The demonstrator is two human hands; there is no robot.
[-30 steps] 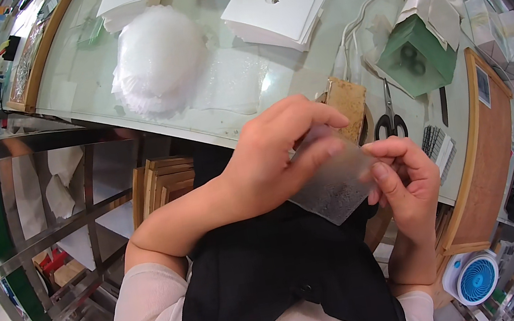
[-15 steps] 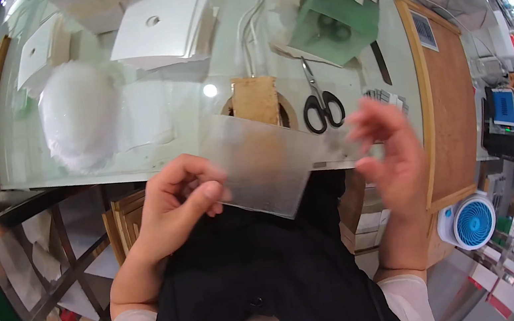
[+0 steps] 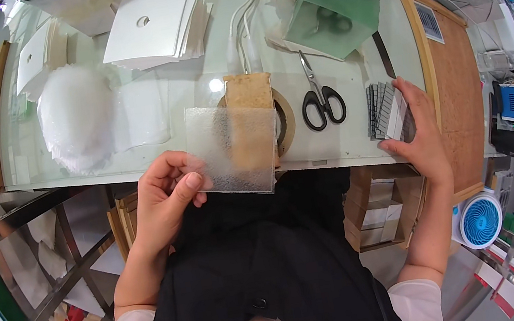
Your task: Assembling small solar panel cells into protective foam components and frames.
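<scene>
My left hand (image 3: 174, 187) pinches the lower left edge of a clear, square, pebble-textured sheet (image 3: 233, 178), held tilted over the table's front edge. Through it shows part of a tan block (image 3: 248, 86) with white cords running from its far end. Under the block lies a roll of tape (image 3: 286, 122). On the right, my right hand (image 3: 421, 124) spans a fanned stack of grey striped strips (image 3: 380, 107), with fingers at its far end and thumb at its near end. Black-handled scissors (image 3: 322, 106) lie between the block and the strips.
Stacks of white cards (image 3: 149, 30) and a white plastic-wrapped bundle (image 3: 78, 115) occupy the left. A green open box (image 3: 332, 21) stands at the back, near a dark flat bar (image 3: 383, 54). A wood-framed board (image 3: 459, 101) lies right, with a blue-and-white fan (image 3: 480, 221) below.
My right hand has moved right and down onto the striped strips. The sheet in my left hand has shifted left and turned more upright, its texture now plain.
</scene>
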